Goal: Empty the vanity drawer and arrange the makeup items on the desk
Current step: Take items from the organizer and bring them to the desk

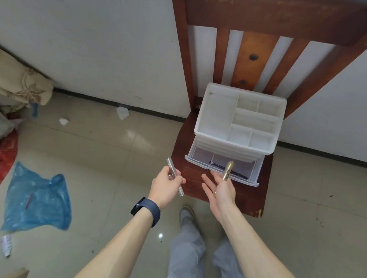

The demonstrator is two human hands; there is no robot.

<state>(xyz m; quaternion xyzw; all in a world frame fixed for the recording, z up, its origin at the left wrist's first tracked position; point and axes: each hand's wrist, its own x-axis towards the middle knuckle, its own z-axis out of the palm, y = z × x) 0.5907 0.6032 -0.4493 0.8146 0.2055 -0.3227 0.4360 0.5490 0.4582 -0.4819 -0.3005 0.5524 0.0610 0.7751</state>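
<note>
My left hand (pixel 165 184) grips a silver tube (pixel 175 176). My right hand (pixel 217 192) pinches a gold tube (pixel 228 170) over the open drawer (pixel 196 161), which has a black pencil (pixel 217 165) inside.

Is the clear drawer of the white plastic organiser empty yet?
Not empty. The clear plastic drawer is pulled out of the white plastic organiser, and a thin black pencil lies inside it.

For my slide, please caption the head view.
Left hand grips silver tube, right hand holds gold tube over open drawer.
</note>
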